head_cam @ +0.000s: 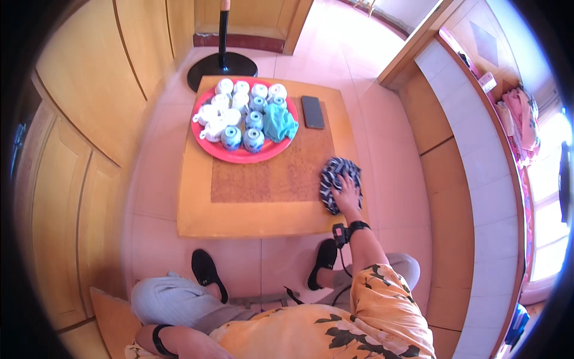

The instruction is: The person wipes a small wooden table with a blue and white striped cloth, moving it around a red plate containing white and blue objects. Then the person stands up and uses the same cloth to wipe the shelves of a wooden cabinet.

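My right hand rests palm down on a bunched black-and-white patterned cloth, holding it against the right edge of a low wooden table. Its thumb and fingers spread over the fabric. At the bottom left, my left hand lies close to my body, cut off by the frame edge, so its fingers are hidden. A round red tray on the far left of the table carries white cups, blue-and-white cups, a white teapot and a crumpled teal cloth.
A dark smartphone lies right of the tray. Behind the table stands a black pole on a round base. Wooden cabinets line the left, and a tiled ledge runs along the right. A cable hangs from my right wrist device.
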